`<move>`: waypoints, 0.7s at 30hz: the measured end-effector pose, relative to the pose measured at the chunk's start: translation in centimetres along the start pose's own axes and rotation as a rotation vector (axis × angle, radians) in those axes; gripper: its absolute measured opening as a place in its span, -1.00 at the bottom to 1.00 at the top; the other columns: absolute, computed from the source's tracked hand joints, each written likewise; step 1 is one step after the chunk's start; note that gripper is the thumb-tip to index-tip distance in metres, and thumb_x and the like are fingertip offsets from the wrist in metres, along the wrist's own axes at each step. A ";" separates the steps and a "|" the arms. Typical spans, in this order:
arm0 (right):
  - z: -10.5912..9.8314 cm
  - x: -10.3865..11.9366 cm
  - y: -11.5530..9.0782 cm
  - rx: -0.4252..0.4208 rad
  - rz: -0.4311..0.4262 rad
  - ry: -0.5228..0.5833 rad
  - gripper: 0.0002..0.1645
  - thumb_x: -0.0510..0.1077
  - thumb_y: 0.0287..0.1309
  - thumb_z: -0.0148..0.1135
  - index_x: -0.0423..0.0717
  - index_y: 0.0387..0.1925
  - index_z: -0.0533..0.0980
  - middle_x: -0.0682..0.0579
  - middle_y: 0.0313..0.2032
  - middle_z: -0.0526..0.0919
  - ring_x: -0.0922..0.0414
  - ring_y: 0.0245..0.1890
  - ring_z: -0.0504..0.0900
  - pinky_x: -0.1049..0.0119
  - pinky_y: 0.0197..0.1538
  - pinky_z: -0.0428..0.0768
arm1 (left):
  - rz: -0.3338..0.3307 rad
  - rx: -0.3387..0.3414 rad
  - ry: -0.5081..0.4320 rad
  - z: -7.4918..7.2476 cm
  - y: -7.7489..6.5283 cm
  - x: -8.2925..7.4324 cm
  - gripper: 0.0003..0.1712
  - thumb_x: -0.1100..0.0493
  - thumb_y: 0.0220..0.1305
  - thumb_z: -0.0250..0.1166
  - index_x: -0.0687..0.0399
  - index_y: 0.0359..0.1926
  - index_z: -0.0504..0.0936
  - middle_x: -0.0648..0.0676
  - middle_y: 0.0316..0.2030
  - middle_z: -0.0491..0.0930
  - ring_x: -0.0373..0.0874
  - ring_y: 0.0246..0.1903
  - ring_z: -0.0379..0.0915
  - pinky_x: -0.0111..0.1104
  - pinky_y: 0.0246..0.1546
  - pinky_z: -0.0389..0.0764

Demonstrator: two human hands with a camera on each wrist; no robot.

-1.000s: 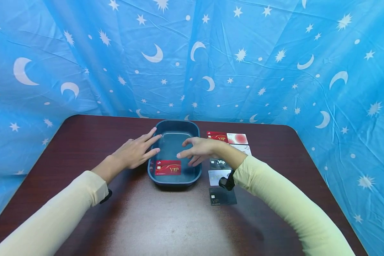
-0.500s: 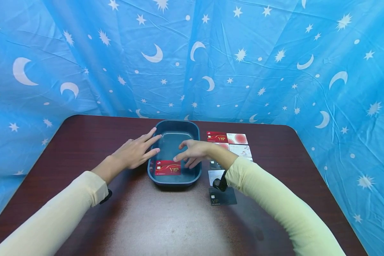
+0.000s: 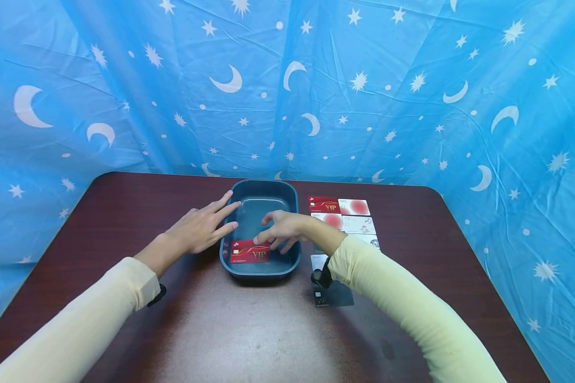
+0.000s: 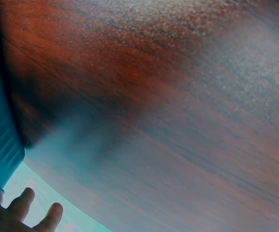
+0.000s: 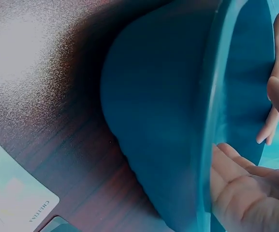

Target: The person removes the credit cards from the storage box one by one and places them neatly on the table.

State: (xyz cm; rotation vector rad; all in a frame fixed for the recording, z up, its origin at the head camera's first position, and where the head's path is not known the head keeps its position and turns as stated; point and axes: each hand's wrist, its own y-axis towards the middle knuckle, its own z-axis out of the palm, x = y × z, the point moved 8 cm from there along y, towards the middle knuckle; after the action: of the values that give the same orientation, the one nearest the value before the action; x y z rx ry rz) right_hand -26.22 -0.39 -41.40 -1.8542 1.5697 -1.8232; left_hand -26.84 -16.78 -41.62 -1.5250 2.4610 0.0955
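A dark blue plastic bin [image 3: 260, 275] stands on the table, with a red VIP card [image 3: 243, 255] lying flat on its floor at the near end. Straight, spread fingers of my left hand [image 3: 202, 227] rest at the bin's left rim; the left wrist view catches only those fingertips [image 4: 21, 205] beside the bin. My right hand [image 3: 284, 227] reaches down over the right rim, its index fingertip overlapping the card's upper edge in the head view. Its thumb and fingers are apart and bent a little. In the right wrist view the bin wall [image 5: 154, 96] hides the card.
Right of the bin, several cards lie in rows: a red VIP card [image 3: 323, 205], a white card with a red circle [image 3: 354, 207], a white card [image 3: 359, 225] and a black VIP card [image 3: 334, 297]. My right forearm covers some. A blue star-and-moon curtain [image 3: 287, 106] hangs behind the table.
My right hand has moved left and slightly down inside the bin, to the red card. The left hand keeps its place at the rim, and the card has not moved.
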 end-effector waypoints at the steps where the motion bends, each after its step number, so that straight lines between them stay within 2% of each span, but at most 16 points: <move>1: 0.0 0.0 0.0 -0.005 0.000 0.000 -0.14 -0.01 0.27 0.34 -0.22 0.41 0.14 -0.21 0.12 0.55 -0.16 0.13 0.61 -0.09 0.06 0.61 | -0.001 0.001 0.000 0.0 0.0 0.0 -0.23 -0.22 0.49 0.01 -0.02 0.56 0.10 0.23 0.56 -0.13 0.30 0.43 0.08 0.34 0.19 0.29; 12: -0.3 -0.1 0.5 -0.054 0.022 0.020 -0.21 0.03 0.28 0.32 -0.19 0.37 0.20 -0.25 0.07 0.58 -0.16 0.12 0.61 -0.08 0.02 0.64 | -0.001 0.004 0.013 0.0 0.1 0.0 -0.23 -0.23 0.49 0.00 -0.01 0.56 0.10 0.23 0.56 -0.13 0.30 0.42 0.10 0.35 0.19 0.27; 21: -0.3 0.0 0.6 -0.048 0.065 0.029 -0.29 0.03 0.29 0.31 -0.20 0.29 0.25 -0.26 0.07 0.57 -0.18 0.11 0.60 -0.12 0.03 0.62 | 0.004 0.006 0.004 -0.1 -0.1 0.0 -0.23 -0.22 0.50 0.00 0.00 0.56 0.10 0.23 0.56 -0.14 0.29 0.43 0.09 0.32 0.20 0.29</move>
State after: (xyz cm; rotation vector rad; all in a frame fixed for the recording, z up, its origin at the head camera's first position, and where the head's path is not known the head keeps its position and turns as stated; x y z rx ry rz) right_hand -26.79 -0.52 -41.69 -1.7815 1.6771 -1.8093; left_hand -26.77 -16.80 -41.54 -1.5187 2.4651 0.0860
